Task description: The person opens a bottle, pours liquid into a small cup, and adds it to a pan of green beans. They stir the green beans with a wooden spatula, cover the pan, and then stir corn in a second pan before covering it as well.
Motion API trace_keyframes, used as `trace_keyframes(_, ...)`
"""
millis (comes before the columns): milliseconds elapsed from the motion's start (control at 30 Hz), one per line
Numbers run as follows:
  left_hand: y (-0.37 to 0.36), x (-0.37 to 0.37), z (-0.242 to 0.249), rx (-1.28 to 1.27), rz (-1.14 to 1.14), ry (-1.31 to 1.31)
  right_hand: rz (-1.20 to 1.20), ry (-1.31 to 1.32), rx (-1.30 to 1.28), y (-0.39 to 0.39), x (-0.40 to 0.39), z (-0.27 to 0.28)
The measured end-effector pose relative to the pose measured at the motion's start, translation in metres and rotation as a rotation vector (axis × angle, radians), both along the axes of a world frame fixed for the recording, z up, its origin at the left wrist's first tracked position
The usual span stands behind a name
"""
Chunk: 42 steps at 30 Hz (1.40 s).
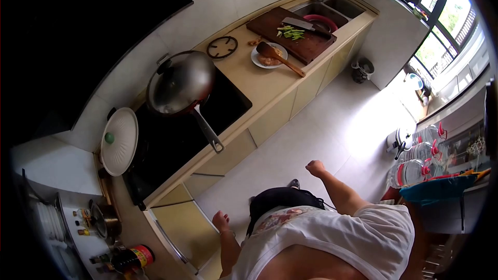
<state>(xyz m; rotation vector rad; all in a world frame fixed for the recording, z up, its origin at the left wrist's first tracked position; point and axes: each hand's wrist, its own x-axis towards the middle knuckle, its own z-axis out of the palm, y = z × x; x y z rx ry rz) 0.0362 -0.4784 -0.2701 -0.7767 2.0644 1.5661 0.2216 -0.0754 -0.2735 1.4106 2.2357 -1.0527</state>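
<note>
My left hand (221, 221) hangs beside the cabinet fronts below the counter, its fingers curled with nothing visible in them. Over the floor, out in front of my body, my right hand (315, 168) is closed in a loose fist and touches nothing. On the black hob (231, 105) stands a wok (207, 130) with its long handle sticking out past the counter edge. A shiny domed lid (181, 83) covers it. A white plate (255, 61) on the counter holds pale meat (268, 60), with a wooden spatula (282, 58) lying across it.
A cutting board (264, 23) carries cut green vegetables (290, 33) and a cleaver (306, 26), near the sink (345, 6). A ridged white lid (119, 150) leans left of the hob. Bottles (132, 259) stand lower left; water jugs (410, 172) line the right. A bin (362, 70) is on the floor.
</note>
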Motion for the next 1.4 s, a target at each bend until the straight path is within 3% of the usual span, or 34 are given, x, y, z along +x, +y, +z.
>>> trace_keyframes(200,-0.024,-0.011,-0.016,0.013,0.03,-0.017,-0.001,0.039,0.071,-0.015,-0.01,0.009)
trace_keyframes(333,-0.041,-0.016,-0.02,0.02,0.042,0.027,-0.341,0.154,0.173,-0.004,-0.017,0.014)
trace_keyframes(533,-0.089,-0.032,-0.064,0.018,-0.135,-0.131,-0.464,0.433,0.382,0.081,-0.035,0.059)
trace_keyframes(600,-0.079,-0.038,-0.064,-0.001,-0.064,-0.144,-0.487,0.519,0.454,0.119,-0.054,0.094)
trace_keyframes(733,-0.033,-0.043,-0.039,-0.055,0.126,-0.081,-0.356,0.67,0.561,0.201,-0.108,0.163)
trace_keyframes(800,-0.011,-0.046,-0.034,-0.065,0.151,-0.081,-0.284,0.564,0.575,0.254,-0.143,0.184)
trace_keyframes(867,0.003,-0.05,-0.049,-0.074,0.193,-0.102,-0.159,0.659,0.67,0.304,-0.183,0.198)
trace_keyframes(933,0.018,-0.044,-0.064,-0.069,0.235,-0.128,-0.134,0.68,0.586,0.355,-0.231,0.204)
trace_keyframes(1167,0.136,0.016,-0.008,-0.295,0.332,-0.14,0.194,0.396,0.706,0.478,-0.377,0.179)
trace_keyframes(1267,0.133,0.054,-0.016,-0.267,0.296,-0.132,0.309,0.301,0.667,0.501,-0.418,0.161)
trace_keyframes(1367,0.11,0.099,-0.043,0.049,0.272,-0.047,0.515,0.163,0.744,0.507,-0.434,0.153)
trace_keyframes(1400,0.12,0.099,-0.037,-0.1,0.291,-0.088,0.536,0.166,0.733,0.51,-0.437,0.151)
